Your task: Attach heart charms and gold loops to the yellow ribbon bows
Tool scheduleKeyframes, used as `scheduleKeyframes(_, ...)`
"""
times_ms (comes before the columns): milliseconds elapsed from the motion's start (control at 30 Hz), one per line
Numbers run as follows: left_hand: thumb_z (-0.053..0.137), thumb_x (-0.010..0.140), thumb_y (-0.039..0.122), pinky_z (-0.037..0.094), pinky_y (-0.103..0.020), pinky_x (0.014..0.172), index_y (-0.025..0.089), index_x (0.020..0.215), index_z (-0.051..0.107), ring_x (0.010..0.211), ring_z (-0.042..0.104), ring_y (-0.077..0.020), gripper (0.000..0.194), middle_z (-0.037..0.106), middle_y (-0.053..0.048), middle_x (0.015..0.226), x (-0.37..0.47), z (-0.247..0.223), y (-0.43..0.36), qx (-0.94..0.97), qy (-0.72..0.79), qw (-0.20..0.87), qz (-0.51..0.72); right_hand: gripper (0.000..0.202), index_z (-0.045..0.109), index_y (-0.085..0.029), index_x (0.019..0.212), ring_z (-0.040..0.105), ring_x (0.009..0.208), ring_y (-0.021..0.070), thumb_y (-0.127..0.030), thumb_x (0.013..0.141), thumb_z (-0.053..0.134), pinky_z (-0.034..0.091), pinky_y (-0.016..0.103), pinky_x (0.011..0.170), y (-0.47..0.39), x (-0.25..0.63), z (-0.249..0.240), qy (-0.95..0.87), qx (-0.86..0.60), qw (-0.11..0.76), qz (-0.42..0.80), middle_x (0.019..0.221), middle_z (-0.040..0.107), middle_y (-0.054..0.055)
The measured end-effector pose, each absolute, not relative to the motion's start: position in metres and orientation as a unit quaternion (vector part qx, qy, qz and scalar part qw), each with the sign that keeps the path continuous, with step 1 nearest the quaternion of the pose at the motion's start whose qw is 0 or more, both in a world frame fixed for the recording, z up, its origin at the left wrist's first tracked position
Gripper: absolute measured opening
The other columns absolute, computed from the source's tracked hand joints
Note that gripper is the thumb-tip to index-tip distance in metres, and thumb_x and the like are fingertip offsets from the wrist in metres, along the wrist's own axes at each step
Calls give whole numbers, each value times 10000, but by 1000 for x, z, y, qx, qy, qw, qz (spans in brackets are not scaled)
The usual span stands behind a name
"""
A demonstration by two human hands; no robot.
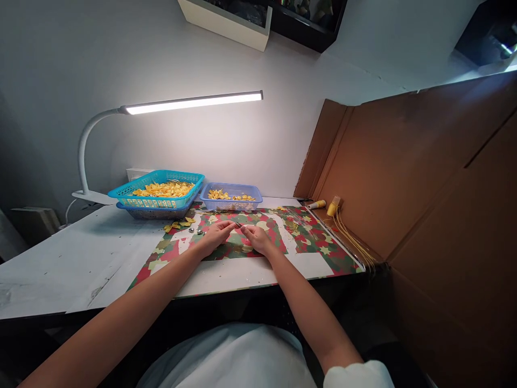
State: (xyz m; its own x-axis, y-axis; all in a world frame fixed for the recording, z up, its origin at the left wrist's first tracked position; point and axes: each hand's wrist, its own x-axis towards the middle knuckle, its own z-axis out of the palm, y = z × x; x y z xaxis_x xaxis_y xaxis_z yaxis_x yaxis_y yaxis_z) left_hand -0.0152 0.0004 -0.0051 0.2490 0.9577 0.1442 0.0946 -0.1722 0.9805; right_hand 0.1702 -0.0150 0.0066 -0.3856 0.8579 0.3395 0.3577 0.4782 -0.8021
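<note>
My left hand [218,236] and my right hand [257,238] meet over the patterned sheet [226,250], fingertips close together. Both are closed in a pinch. A small, thin, dark piece [238,224] shows between the fingertips, too small to name. Just left of my left hand lie small shiny silver pieces [191,230]. Yellow leaf-like pieces [177,224] are scattered beyond them. Behind my hands, a blue-purple basket [254,203] holds more yellow pieces. A turquoise basket [157,202], heaped with yellow pieces, is stacked on a darker blue one [149,213].
A lit desk lamp [194,102] arches over the table from the left. Along the right edge stands a tall cardboard panel [404,161]. Near its foot lie a yellow spool [317,205] and a bundle of yellow strands [351,231]. Shelves [230,24] hang on the wall above.
</note>
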Motion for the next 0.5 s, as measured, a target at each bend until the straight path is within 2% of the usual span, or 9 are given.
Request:
scheduleKeyframes(200,558,970,370,411,-188,423,130,935,619,464,468,-59,250,566,44,688,-15,-6,1,629,419,482,443,555,309,-225,597,302,580,118,-711,858,366,262,254,552,-15,170,8,-768,-393,384,328,609,294,-45)
scheduleKeyframes(500,554,974,366,427,-189,428,129,973,623,474,488,-61,248,586,35,711,-16,-8,3,627,417,486,444,570,297,-225,590,304,589,118,-726,853,354,274,257,566,-18,169,10,-771,-390,381,329,618,299,-45)
